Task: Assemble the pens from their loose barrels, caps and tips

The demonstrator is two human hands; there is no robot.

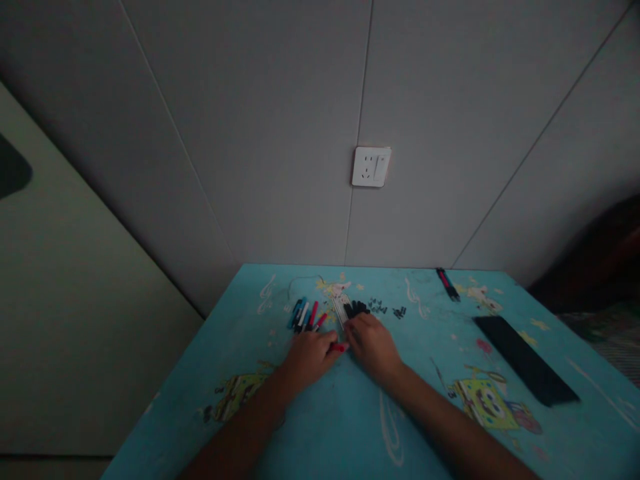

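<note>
My left hand (309,357) is closed around a red pen part (340,347), whose end sticks out toward the right. Close beside it, my right hand (371,343) has its fingers curled together near that red end; whatever they hold is hidden. Just beyond my right fingers lie several thin white pen refills (341,308) and a bunch of black pen caps (357,309). Past my left hand is a pile of blue, white and red pen barrels (304,315).
Small dark pen pieces (377,307) lie scattered right of the caps. A few pens (448,285) rest near the table's back edge. A flat black case (525,360) lies at the right on the blue cartoon-patterned table (330,433). Behind stands a wall with a socket (371,167).
</note>
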